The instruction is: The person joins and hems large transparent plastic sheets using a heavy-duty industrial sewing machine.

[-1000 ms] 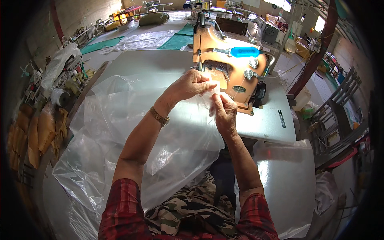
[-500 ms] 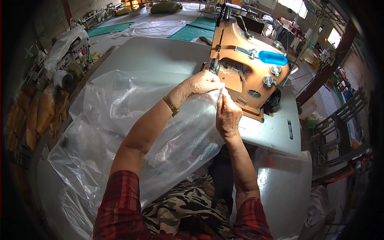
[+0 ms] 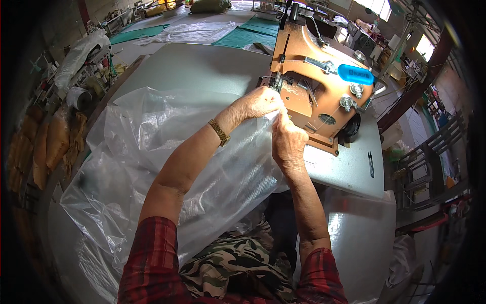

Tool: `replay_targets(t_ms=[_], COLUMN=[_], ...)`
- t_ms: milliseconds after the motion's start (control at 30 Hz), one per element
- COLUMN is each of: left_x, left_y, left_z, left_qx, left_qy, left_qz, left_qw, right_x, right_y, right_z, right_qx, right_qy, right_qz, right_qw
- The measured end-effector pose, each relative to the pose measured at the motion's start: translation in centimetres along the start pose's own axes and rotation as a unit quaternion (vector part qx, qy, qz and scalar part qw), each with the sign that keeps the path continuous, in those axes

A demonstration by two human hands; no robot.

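Note:
A large translucent plastic sheet [image 3: 202, 172] drapes over the table's left side and down toward my lap. My left hand [image 3: 260, 103] pinches its edge just in front of the needle area of an orange-brown sewing machine [image 3: 324, 83]. Close beside it, my right hand [image 3: 288, 138] is also closed on the edge of the sheet, with thumb and fingertips pressed together. Both hands almost touch at the machine's near left side. The exact fold between the fingertips is partly hidden.
The grey worktable [image 3: 202, 63] carries the machine. Black thread snips [image 3: 371, 164] lie right of it. Brown wrapped bundles [image 3: 56, 139] and a white roll [image 3: 78, 98] stand left of the table. A metal rack [image 3: 430, 162] is at the right, and green sheeting [image 3: 248, 33] covers the floor ahead.
The machine and snips appear slightly farther right in the view. My hands stay together on the sheet's edge; the right hand has turned slightly and sits a little lower relative to the machine.

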State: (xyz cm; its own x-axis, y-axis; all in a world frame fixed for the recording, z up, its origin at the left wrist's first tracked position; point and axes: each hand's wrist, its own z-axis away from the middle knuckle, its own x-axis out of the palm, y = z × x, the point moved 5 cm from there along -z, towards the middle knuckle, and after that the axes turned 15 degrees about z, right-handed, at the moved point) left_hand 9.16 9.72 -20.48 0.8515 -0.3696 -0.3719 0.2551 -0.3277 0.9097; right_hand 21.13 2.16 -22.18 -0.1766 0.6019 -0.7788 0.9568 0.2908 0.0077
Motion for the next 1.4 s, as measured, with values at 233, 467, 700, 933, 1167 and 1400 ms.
replay_targets(t_ms=[233,467,700,933,1167,1400], left_x=[-1.3,-1.3,-2.1,-4.6,-5.9,-5.7], left_y=[2.5,0.8,-1.2,-0.5,-3.4,-4.6], left_z=[0.4,-0.6,-1.5,0.5,-0.6,-1.7], left_qx=[0.157,0.050,0.014,0.066,0.085,0.042], left_qy=[0.000,-0.034,0.016,0.055,0.135,0.148], left_qz=[-0.052,0.068,0.075,0.048,-0.061,-0.001], left_qw=[0.986,0.996,0.997,0.995,0.985,0.988], right_x=[0.2,1.6,3.2,3.4,4.3,5.7], right_y=[4.0,2.7,2.2,2.0,0.5,0.4], right_z=[-0.6,-1.8,-1.8,-2.3,-3.0,-2.8], right_qx=[-0.095,-0.154,-0.111,-0.095,-0.032,-0.021], right_qy=[0.157,0.337,0.380,0.357,0.331,0.315], right_qz=[-0.136,-0.098,-0.076,-0.023,0.032,0.102], right_qw=[0.974,0.924,0.915,0.929,0.942,0.943])
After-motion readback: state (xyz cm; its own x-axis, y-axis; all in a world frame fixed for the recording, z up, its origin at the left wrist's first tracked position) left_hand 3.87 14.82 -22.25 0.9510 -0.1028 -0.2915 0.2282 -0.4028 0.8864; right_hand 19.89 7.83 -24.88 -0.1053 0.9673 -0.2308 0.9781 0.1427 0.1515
